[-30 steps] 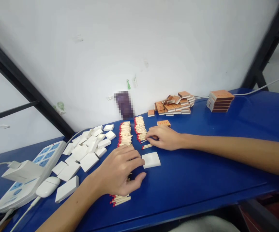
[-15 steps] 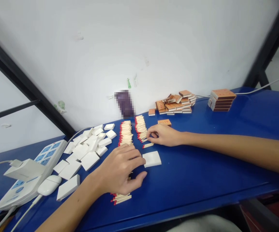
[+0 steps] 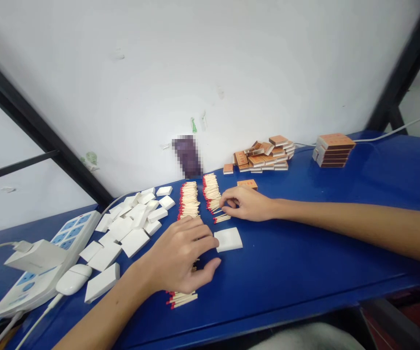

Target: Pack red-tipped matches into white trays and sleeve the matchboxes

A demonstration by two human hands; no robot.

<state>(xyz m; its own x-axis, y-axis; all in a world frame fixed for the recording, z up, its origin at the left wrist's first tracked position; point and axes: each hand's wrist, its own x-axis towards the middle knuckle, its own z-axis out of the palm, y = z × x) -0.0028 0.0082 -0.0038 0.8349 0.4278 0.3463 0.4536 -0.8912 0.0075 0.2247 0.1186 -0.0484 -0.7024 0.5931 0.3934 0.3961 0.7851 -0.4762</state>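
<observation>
My left hand [image 3: 180,255] lies on the blue table with fingers spread, fingertips touching a white matchbox tray [image 3: 227,239]; red-tipped matches [image 3: 181,299] stick out from under its palm. My right hand [image 3: 244,203] is curled beside the near end of the right row of matches [image 3: 210,192], its fingers pinched on a few sticks there. A few loose matches [image 3: 222,218] lie just below it. A second row of matches [image 3: 189,200] lies to the left.
Several white trays [image 3: 129,226] are heaped at left. A power strip [image 3: 45,262] with plugs and cables sits at the far left. Orange matchbox sleeves lie in a loose pile [image 3: 264,155], a neat stack [image 3: 333,149] and one single sleeve [image 3: 247,184].
My right hand has shifted slightly up and left along the match row. The left hand has stayed put.
</observation>
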